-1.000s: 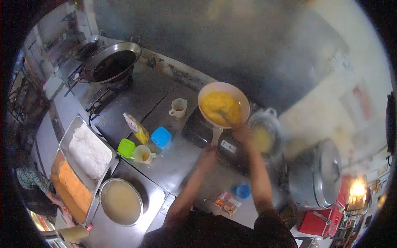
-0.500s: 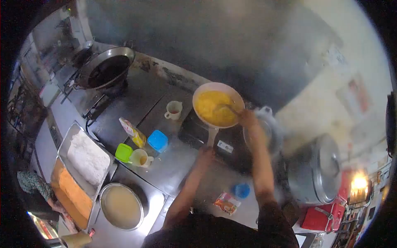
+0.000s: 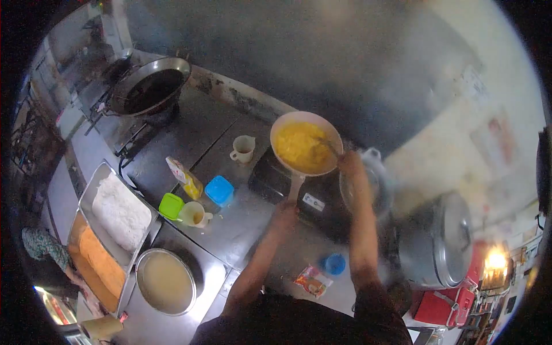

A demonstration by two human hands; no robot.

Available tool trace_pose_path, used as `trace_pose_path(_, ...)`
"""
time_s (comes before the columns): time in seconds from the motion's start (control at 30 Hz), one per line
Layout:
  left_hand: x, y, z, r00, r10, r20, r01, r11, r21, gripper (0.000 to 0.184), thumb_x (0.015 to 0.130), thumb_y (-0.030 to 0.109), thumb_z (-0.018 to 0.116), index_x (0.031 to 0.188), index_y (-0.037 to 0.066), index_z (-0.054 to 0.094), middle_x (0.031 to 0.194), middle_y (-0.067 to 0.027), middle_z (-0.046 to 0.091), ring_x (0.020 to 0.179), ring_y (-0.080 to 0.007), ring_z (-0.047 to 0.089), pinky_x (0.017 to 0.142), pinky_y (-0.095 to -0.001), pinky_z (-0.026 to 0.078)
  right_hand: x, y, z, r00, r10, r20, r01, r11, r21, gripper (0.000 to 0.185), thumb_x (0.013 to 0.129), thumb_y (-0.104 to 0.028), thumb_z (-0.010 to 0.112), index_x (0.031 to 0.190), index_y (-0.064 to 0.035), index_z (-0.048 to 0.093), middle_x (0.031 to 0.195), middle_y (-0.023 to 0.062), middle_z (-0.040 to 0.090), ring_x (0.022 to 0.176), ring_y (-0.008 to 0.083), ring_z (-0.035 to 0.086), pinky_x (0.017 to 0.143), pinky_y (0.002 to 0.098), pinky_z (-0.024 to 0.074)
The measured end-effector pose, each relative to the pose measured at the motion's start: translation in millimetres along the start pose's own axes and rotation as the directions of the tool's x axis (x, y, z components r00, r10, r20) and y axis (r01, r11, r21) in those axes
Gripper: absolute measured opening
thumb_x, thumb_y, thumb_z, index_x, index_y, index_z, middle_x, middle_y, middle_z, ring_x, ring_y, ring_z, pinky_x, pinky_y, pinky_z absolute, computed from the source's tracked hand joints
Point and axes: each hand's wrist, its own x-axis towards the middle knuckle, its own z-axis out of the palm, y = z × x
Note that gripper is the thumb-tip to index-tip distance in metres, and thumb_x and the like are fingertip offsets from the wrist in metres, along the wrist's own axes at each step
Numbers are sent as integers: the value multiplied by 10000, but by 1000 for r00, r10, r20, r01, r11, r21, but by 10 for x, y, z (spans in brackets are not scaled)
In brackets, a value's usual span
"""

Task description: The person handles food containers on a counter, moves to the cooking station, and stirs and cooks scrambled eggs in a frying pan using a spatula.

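Observation:
A pale frying pan [image 3: 337,133] sits on the dark stove [image 3: 271,183], with yellow, scrambled-egg-like food [image 3: 295,145] inside. My left hand [image 3: 285,213] is closed round the end of the pan's handle. At the pan's right rim, my right hand [image 3: 350,164] grips a cooking utensil [image 3: 330,144]. The utensil's head is in the yellow food, so its exact kind is hidden. Just right of the pan is a metal pot [image 3: 375,183], partly covered by my right forearm. A white measuring cup [image 3: 243,149] stands left of the pan.
A blue-lidded box [image 3: 219,191], a green-lidded box [image 3: 171,206], another cup [image 3: 195,214] and a yellow packet [image 3: 184,177] stand left. Trays of white powder [image 3: 119,214] and orange crumbs [image 3: 102,260] lie near a person's sleeve [image 3: 45,248]. A large pot [image 3: 428,238] stands right.
The utensil's head has moved right through the food, towards the pan's right side. My left hand keeps its hold on the handle. The view has shifted slightly.

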Motion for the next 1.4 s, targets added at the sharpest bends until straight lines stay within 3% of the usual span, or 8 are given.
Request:
trace_pose_path(0.13,438,-580,-195,848,491,199,-529,796,294,479,1003,373,519,1358,60,443,983,-75,601,874,-179,597,781,-359,507,-148,-252,782,972,73,-221,-43,990,137,359,882,-344,566,1010,-44,715,1044,251,682,904,405,685,828,529,519)
trace_pose_path(0.23,115,199,-25,976,-185,116,190,981,-40,462,1000,347,528,1348,57,438,915,-59,597,804,-184,601,677,-364,516,-420,-416,662,989,-2,-149,21,992,123,356,900,-317,551,1106,-60,686,1102,241,671,971,408,667,856,514,508)
trace_pose_path(0.43,207,-64,37,999,27,47,-10,946,-324,353,998,277,525,1242,22,534,885,-69,590,691,-193,607,586,-346,520,-1138,-390,-706,989,86,-120,-85,996,16,424,905,-338,561,1213,-54,630,1185,242,646,1109,410,615,887,494,509)
trace_pose_path(0.63,323,-209,47,976,-196,-98,209,967,145,306,989,249,542,1171,3,548,880,-56,573,722,-170,586,614,-308,517,-331,-295,377,992,54,-113,-55,999,-1,432,930,-362,541,1202,-45,647,1142,242,665,1102,410,625,936,504,482)
trace_pose_path(0.73,351,-123,-1,992,-130,7,125,943,-308,264,980,219,540,1134,4,544,849,-62,576,725,-175,579,622,-331,508,150,26,-1,987,89,134,-76,992,-96,440,951,-390,523,1148,-34,690,1076,236,694,1120,386,624,988,485,453)
trace_pose_path(1.03,599,-689,-211,954,253,163,-299,862,408,285,986,283,492,1069,17,552,820,-65,578,709,-188,574,622,-371,484,-359,-254,760,992,-8,-123,30,984,177,380,965,-320,518,1205,-54,644,1140,208,670,1097,402,617,960,476,465)
trace_pose_path(1.23,278,-123,51,1000,17,-25,-24,952,-304,251,958,236,523,1018,7,605,809,-67,603,693,-165,574,606,-360,483,-850,-206,-424,992,107,69,-109,993,33,389,962,-328,506,1201,-53,639,1162,218,656,1099,408,613,953,488,468)
trace_pose_path(1.4,420,-236,-47,999,-32,23,29,995,94,319,980,301,502,1107,28,608,817,-58,624,727,-183,601,616,-380,490,-415,-62,519,1000,14,10,-14,1000,0,396,959,-335,495,1199,-52,635,1181,225,645,1101,413,611,947,499,470)
